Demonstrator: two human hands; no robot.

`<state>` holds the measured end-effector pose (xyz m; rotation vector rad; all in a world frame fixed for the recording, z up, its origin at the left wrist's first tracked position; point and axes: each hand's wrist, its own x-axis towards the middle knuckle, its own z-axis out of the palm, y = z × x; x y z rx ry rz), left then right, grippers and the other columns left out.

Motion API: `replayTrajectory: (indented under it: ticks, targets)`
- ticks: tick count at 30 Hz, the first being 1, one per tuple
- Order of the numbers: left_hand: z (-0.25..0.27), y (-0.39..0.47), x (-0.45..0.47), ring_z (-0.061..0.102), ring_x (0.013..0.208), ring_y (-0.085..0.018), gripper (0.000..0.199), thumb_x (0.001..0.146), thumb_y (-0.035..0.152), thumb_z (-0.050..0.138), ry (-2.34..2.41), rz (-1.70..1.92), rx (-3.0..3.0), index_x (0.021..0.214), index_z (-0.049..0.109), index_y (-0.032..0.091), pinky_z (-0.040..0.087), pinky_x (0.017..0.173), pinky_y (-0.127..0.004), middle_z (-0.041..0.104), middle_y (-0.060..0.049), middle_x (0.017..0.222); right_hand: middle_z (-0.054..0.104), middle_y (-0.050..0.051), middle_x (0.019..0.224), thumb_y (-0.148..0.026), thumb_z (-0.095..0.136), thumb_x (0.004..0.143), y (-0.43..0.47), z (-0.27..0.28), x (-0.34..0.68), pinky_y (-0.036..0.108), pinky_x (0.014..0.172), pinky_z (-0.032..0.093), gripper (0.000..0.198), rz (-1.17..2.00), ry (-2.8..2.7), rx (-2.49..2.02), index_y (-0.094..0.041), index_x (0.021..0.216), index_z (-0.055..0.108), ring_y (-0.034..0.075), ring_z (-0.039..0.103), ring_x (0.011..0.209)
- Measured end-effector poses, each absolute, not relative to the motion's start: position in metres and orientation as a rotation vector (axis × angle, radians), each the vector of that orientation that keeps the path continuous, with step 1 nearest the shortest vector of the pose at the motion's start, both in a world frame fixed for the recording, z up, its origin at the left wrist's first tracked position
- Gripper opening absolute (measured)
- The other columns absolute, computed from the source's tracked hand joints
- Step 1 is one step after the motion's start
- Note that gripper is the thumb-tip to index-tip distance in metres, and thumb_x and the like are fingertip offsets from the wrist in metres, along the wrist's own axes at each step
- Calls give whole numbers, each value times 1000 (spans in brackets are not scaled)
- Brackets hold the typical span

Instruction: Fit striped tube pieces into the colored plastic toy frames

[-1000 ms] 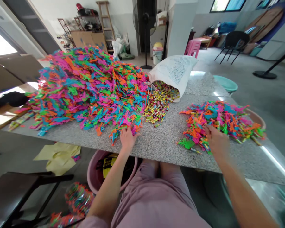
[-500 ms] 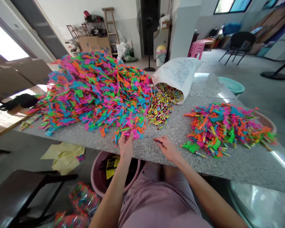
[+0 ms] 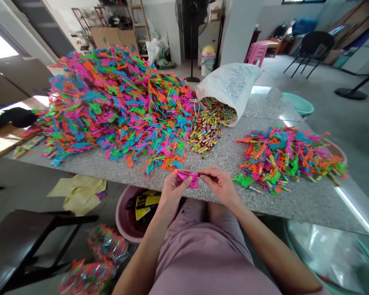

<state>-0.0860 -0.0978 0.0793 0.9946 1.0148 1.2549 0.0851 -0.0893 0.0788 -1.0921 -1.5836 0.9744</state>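
My left hand (image 3: 171, 191) is closed on a pink plastic toy gun (image 3: 193, 182), held just above the table's front edge. Touching the toy's right end, my right hand (image 3: 220, 185) pinches a small reddish piece, mostly hidden by the fingers. Beyond my left hand rises a large heap of toy guns (image 3: 117, 106) in pink, orange, blue and green. Small yellow and red wrapped tubes (image 3: 205, 136) spill from the mouth of a white sack (image 3: 230, 86). To the right lies a smaller pile of toy guns with tubes attached (image 3: 283, 157).
The speckled stone table (image 3: 215, 164) spans the view. Beneath its front edge, a pink tub (image 3: 123, 225) stands by my legs, near clear bags of toys (image 3: 89, 276). A dark chair (image 3: 24, 241) is at the left. At lower right sits a basin with clear plastic (image 3: 329, 250).
My left hand has drawn the pink toy gun away from the heap toward me. My right hand has come in to meet it. The view has tilted down slightly.
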Motion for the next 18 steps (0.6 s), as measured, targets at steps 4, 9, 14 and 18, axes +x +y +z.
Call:
replayTrajectory:
  ticks: [4,9,14,18]
  targets:
    - [77,-98,-83,57,68,-10,21,74,28,73,1001,1251,1027,88,67,13,46,68,-22,65,-1,76,64,4,87,-27,59,86,-89,76,87,25,66,44,21,1026,-1642,-1093,-22,100,74,14,58,75]
    - [69,-98,-68,55,62,-10,23,70,31,76,1050,1270,995,82,67,14,45,63,-23,64,0,69,60,2,77,-27,59,84,-87,70,100,24,60,42,22,1083,-1710,-1109,-21,98,75,13,54,66]
    - [58,-95,-41,54,61,-9,27,66,32,79,1036,1229,905,82,67,13,43,61,-21,62,1,67,60,2,72,-28,59,84,-93,59,127,25,59,42,23,1076,-1694,-1216,-20,98,75,13,54,64]
    - [45,-94,-20,52,59,-8,30,66,33,79,935,1092,779,84,64,14,43,60,-21,60,2,67,60,3,72,-31,58,85,-105,48,133,26,58,43,23,936,-1668,-1292,-20,95,75,14,54,64]
